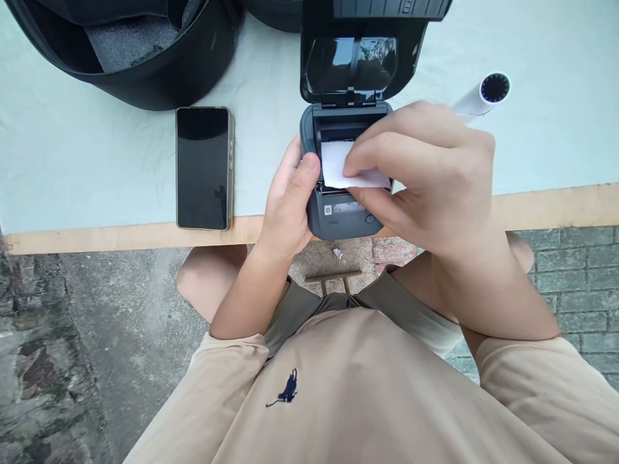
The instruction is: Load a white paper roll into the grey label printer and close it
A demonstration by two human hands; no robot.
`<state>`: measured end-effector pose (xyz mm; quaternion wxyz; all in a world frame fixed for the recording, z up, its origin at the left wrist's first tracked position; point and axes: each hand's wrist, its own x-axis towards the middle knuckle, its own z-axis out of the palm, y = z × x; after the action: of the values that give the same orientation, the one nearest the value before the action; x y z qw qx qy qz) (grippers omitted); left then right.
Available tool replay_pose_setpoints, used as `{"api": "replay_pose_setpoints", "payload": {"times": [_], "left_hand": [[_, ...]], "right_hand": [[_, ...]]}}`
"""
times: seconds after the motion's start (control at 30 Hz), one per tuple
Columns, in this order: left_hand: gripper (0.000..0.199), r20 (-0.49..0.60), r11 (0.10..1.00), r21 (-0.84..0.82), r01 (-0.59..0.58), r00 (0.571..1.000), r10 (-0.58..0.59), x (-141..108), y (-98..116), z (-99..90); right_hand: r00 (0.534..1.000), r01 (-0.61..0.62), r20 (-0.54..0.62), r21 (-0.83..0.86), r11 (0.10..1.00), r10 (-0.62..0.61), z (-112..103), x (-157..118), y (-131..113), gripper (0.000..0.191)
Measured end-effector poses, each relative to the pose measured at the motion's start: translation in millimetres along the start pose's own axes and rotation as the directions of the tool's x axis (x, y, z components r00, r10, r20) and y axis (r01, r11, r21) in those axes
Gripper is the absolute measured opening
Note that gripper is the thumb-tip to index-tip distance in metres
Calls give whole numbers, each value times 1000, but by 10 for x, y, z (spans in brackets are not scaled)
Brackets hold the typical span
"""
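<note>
- Wearing a beige short-sleeved shirt (367,393) with a dark blue embroidered motif (289,388), a person in olive-grey shorts (302,309) sits with knees under the table's pale wooden edge (246,230)
- Portable label printer (333,225), dark grey, at that edge in front of the person, with a Bluetooth symbol and a round button on its near end
- Left hand (287,203) gripping the printer's left side, thumb on the upper rim; its other fingers are mostly hidden, so their spacing cannot be told
- Right hand (425,174) over the printer's open compartment, thumb and index finger pinching the near edge of a piece of white paper (336,161); the remaining fingers are bent, partly out of sight
- Smartphone (202,167), screen dark, lying left of the left hand on a pale cloth (116,161)
- White paper roll (476,100) beyond the right hand, its dark round end facing the viewer
- Printer lid (355,61) tipped open away from the person, with a see-through window
- Black zippered case (203,64), open, at far left, with grey fuzzy lining
</note>
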<state>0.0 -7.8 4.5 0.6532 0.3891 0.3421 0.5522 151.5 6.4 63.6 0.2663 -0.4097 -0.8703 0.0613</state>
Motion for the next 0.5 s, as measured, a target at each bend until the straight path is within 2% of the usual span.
{"api": "replay_pose_setpoints", "payload": {"times": [0.13, 0.17, 0.2, 0.3, 0.37, 0.43, 0.5], "left_hand": [[40, 44, 991, -134, -14, 999, 20, 65, -91, -90], [48, 87, 987, -151, -55, 994, 69, 77, -111, -113], [51, 105, 988, -140, -59, 992, 74, 82, -123, -131], [40, 57, 997, -64, -37, 998, 41, 56, -117, -148], [41, 52, 998, -45, -42, 998, 45, 28, -104, -143], [46, 62, 995, -47, -85, 994, 88, 16, -108, -141], [51, 66, 992, -53, -111, 991, 114, 22, -130, -146]], "right_hand": [[997, 71, -29, 146, 987, -68, 25, -57, 53, 10], [995, 97, -39, 175, 980, -91, 32, -67, 69, 8], [993, 120, -44, 191, 974, -114, 39, -74, 82, 6], [982, 181, -85, 223, 958, -166, 64, -87, 107, 8], [984, 133, -157, 297, 946, -89, 85, -101, 117, 12], [975, -14, -198, 402, 915, 102, 110, -126, 129, 15], [952, -177, -132, 496, 850, 275, 135, -156, 145, 26]]}}
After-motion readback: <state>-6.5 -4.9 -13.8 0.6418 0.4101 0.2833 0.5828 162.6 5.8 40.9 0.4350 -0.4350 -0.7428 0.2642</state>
